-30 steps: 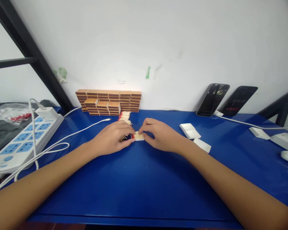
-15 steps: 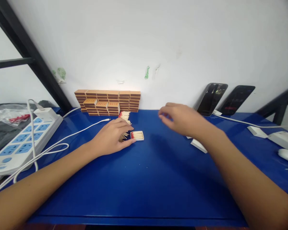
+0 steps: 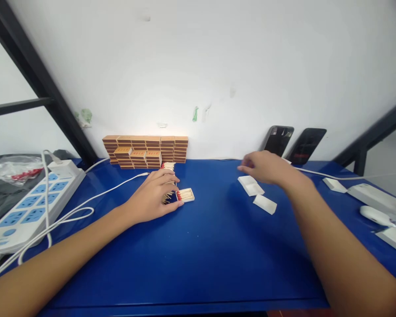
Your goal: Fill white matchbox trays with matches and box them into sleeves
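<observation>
My left hand (image 3: 156, 193) curves over a pile of matchsticks (image 3: 166, 197), its thumb and fingertips closed on the left end of a white matchbox tray (image 3: 186, 195). Red-headed matches lie side by side in that tray. More loose matches (image 3: 168, 166) show just beyond the fingers; the rest of the pile is hidden under the hand. My right hand (image 3: 260, 165) hangs above a white open tray (image 3: 251, 186), fingers loosely bent, thumb apart and nothing visible between them. Close by lies another white tray or folded card piece (image 3: 265, 204).
Stacked matchboxes (image 3: 145, 152) stand against the wall behind the left hand. A power strip (image 3: 36, 198) and white cables (image 3: 82, 198) lie at left. Two phones (image 3: 277, 140) lean on the wall at right, with white boxes and a white device (image 3: 374, 215) nearer the right edge.
My right hand has moved right, to over the white trays. My left hand stays at the match-filled tray, which is turned slightly. The view has shifted a little right and up.
</observation>
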`<state>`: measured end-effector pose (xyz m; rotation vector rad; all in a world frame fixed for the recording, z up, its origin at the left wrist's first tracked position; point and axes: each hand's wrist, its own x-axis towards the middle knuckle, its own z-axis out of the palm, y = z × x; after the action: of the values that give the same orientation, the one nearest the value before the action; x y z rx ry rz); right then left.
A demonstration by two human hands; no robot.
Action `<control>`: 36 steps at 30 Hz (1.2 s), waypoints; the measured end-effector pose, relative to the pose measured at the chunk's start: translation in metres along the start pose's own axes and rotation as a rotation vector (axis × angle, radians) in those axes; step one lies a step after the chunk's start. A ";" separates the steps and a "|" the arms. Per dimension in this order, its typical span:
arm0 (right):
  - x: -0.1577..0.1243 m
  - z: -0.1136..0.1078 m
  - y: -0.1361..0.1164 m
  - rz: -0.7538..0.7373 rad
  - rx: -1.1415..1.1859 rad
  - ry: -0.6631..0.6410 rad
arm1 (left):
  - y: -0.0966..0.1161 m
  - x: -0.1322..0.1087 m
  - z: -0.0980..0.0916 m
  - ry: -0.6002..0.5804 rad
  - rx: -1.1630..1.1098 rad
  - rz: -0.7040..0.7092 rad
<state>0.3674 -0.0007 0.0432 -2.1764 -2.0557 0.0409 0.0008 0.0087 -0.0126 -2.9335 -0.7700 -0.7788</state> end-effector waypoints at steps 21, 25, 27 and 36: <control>0.099 0.024 -0.158 0.153 0.924 0.131 | -0.002 -0.002 0.001 0.025 -0.005 -0.021; 0.082 0.012 -0.145 0.121 0.990 0.230 | -0.004 -0.002 0.001 0.059 0.019 -0.043; 0.062 0.006 -0.131 0.064 1.025 0.258 | -0.005 -0.001 -0.001 0.089 0.037 -0.067; -0.031 0.040 -0.082 -0.024 1.078 -0.049 | -0.002 0.002 -0.002 0.237 0.071 -0.144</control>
<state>0.2798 -0.0233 0.0110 -1.4440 -1.4799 0.9510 0.0005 0.0108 -0.0102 -2.6808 -0.9711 -1.0615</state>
